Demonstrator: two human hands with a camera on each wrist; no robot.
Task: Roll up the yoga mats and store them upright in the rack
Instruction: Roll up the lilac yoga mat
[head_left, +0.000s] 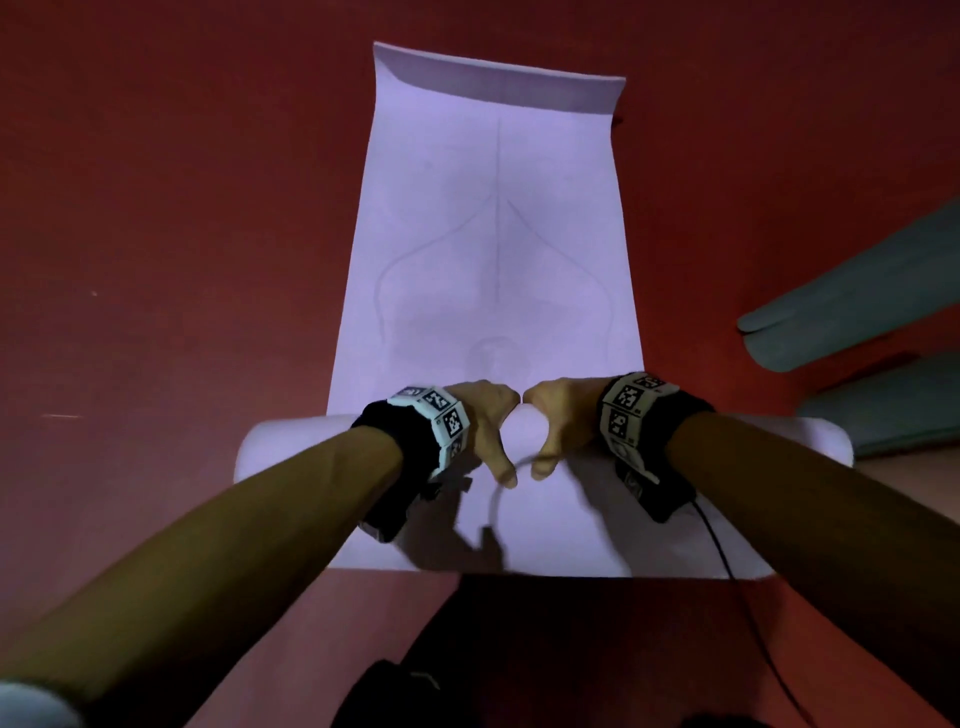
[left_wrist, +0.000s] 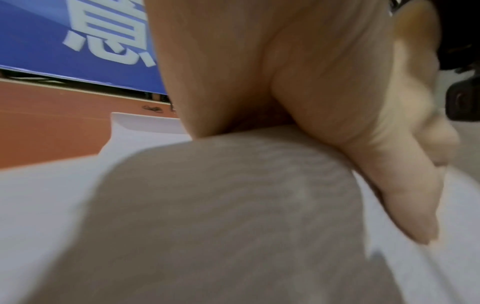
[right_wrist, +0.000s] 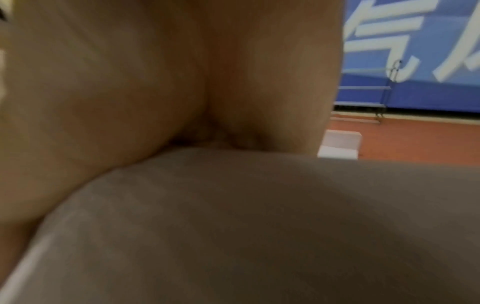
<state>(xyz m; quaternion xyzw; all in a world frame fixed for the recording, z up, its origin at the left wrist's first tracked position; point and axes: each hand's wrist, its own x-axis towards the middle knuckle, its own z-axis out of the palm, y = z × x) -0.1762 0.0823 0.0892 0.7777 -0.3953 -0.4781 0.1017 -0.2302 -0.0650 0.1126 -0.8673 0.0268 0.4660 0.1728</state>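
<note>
Looking down from the head camera, I see the red floor (head_left: 171, 218) filling most of the view, with the lavender yoga mat (head_left: 493, 234) laid flat on it and running away from me; its far end is folded back on itself. At the near end the mat is curled into a roll (head_left: 280, 441) lying crosswise. My left hand (head_left: 485, 431) and right hand (head_left: 563, 421) sit side by side at the roll's middle, each grip wrapped over it, fingers over the far side, thumbs on the near side. To my right lie two grey-green mats (head_left: 857, 306), well apart from the lavender one. In the right wrist view a blue banner (right_wrist: 428, 88) with white characters stands beyond the floor.
</note>
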